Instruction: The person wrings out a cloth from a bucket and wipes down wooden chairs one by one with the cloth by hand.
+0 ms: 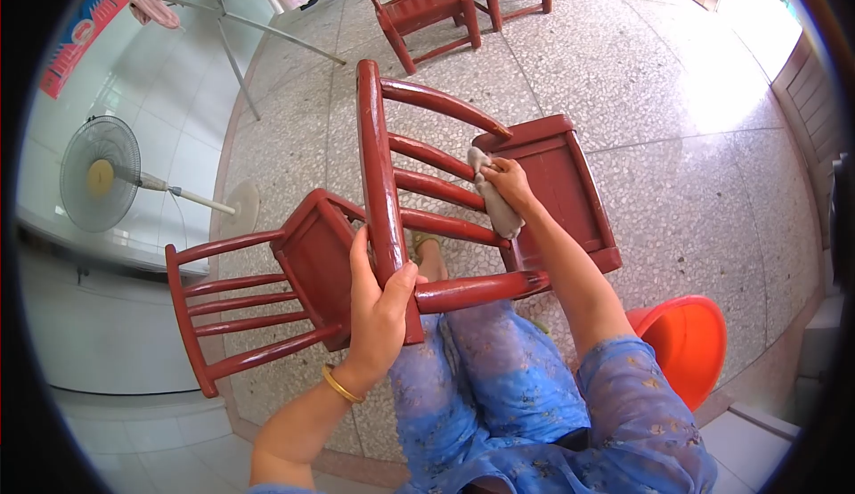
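A red wooden chair (378, 164) with a slatted back stands tilted before my knees, its seat (557, 187) on the far right side. Around the lower part of its top rail is my left hand (381, 307), thumb on one side and fingers on the other. My right hand (508, 182) presses a greyish cloth (500, 209) against the back slats, close to where they meet the seat. Part of the cloth is hidden under my fingers. To the left, a second red chair (312, 262) sits just beyond my left hand.
An orange-red bucket (690, 342) stands on the speckled floor by my right side. A pedestal fan (100, 176) is at the left wall, below a metal drying rack (223, 13) with laundry. More red chairs (427, 8) are lined up at the back.
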`<action>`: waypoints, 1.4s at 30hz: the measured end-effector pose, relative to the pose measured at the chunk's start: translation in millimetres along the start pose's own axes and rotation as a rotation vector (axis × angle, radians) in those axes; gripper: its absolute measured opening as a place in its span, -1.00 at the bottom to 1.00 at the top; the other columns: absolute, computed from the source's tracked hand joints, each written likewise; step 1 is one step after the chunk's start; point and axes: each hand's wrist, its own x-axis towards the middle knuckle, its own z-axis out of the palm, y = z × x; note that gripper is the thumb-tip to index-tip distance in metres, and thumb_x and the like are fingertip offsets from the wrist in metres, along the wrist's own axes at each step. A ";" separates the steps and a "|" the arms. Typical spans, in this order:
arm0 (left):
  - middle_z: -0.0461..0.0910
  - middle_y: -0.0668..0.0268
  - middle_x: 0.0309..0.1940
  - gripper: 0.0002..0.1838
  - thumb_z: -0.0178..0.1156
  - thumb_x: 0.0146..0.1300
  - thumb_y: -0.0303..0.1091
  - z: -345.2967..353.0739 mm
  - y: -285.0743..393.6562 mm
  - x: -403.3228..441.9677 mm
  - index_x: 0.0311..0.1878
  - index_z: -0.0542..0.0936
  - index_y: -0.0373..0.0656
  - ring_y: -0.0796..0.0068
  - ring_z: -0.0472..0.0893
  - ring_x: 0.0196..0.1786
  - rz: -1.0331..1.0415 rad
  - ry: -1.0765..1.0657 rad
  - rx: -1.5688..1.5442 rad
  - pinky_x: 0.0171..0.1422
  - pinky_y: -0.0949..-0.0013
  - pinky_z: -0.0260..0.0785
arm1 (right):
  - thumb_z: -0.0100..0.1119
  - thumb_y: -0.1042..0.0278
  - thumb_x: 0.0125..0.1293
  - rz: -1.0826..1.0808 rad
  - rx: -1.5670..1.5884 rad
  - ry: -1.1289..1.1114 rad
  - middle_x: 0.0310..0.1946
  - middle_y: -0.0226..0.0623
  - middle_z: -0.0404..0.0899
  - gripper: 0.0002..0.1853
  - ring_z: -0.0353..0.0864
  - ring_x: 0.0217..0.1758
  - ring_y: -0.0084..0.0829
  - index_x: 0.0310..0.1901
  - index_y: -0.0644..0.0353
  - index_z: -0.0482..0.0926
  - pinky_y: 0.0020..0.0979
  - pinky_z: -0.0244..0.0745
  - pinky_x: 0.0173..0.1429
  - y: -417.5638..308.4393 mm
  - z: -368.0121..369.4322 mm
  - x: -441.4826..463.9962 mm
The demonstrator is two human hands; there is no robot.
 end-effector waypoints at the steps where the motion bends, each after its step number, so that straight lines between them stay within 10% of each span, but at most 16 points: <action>1: 0.44 0.16 -0.01 -0.32 0.05 0.40 -0.36 0.0 0.3 -1.0 0.49 0.02 -0.28 0.47 0.60 -0.11 0.010 -0.007 -0.013 0.00 0.37 0.52 | 0.36 0.18 0.12 0.103 0.081 -0.019 -0.30 -0.10 0.71 -0.64 0.71 -0.25 -0.30 -0.10 0.21 0.71 -0.31 0.54 -0.10 0.9 -1.5 -1.7; 10: 0.43 0.10 0.05 -0.34 0.06 0.39 -0.41 -1.5 -11.5 1.9 0.44 0.02 -0.35 0.48 0.58 -0.13 0.032 0.000 -0.051 -0.04 0.41 0.53 | 0.30 0.16 0.08 -0.172 0.031 -0.139 -0.37 -0.09 0.71 -0.63 0.70 -0.35 -0.35 -0.13 0.23 0.71 -0.30 0.55 -0.19 -129.5 13.9 -24.5; 15: 0.42 0.09 0.06 -0.35 0.06 0.37 -0.44 -1.4 -11.0 0.8 0.44 0.04 -0.33 0.48 0.57 -0.10 0.017 0.013 -0.043 -0.02 0.40 0.52 | 0.29 0.13 0.09 -0.465 -0.112 -0.089 -0.28 0.08 0.61 -0.64 0.64 -0.18 0.02 -0.19 0.23 0.71 -0.15 0.50 -0.04 -219.1 31.4 -37.9; 24: 0.44 0.20 -0.08 -0.34 0.10 0.37 -0.39 3.1 -2.0 -1.3 0.47 0.07 -0.22 0.45 0.57 -0.15 -0.020 0.043 -0.099 0.03 0.36 0.48 | 0.22 0.11 0.14 -0.164 -0.163 -0.073 -0.50 0.00 0.64 -0.66 0.69 -0.39 -0.08 -0.30 0.28 0.69 -0.18 0.54 -0.21 -68.7 1.0 -2.2; 29: 0.44 0.20 -0.08 -0.33 0.08 0.39 -0.38 3.9 -1.8 -1.9 0.48 0.05 -0.22 0.45 0.58 -0.14 -0.030 0.048 -0.119 0.03 0.35 0.50 | 0.28 0.02 0.16 0.017 -0.208 0.027 -0.18 0.02 0.62 -0.61 0.61 -0.03 -0.06 -0.14 0.16 0.71 -0.12 0.49 0.06 19.7 1.3 5.9; 38: 0.44 0.21 -0.05 -0.35 0.09 0.38 -0.42 3.0 -5.5 -2.8 0.46 0.07 -0.25 0.49 0.58 -0.16 -0.010 0.044 -0.121 -0.04 0.39 0.54 | 0.28 0.12 0.09 -0.239 -0.175 -0.060 -0.50 0.01 0.65 -0.66 0.67 -0.41 -0.04 -0.26 0.25 0.71 -0.16 0.54 -0.22 -106.8 4.9 -22.2; 42: 0.45 0.22 -0.05 -0.36 0.08 0.38 -0.42 0.6 -8.3 -3.4 0.45 0.09 -0.26 0.50 0.58 -0.16 0.002 0.045 -0.102 -0.05 0.41 0.53 | 0.30 0.11 0.09 -0.469 -0.095 -0.081 -0.38 0.09 0.63 -0.61 0.68 -0.25 -0.05 -0.20 0.29 0.70 -0.16 0.53 -0.09 -183.9 21.4 -32.2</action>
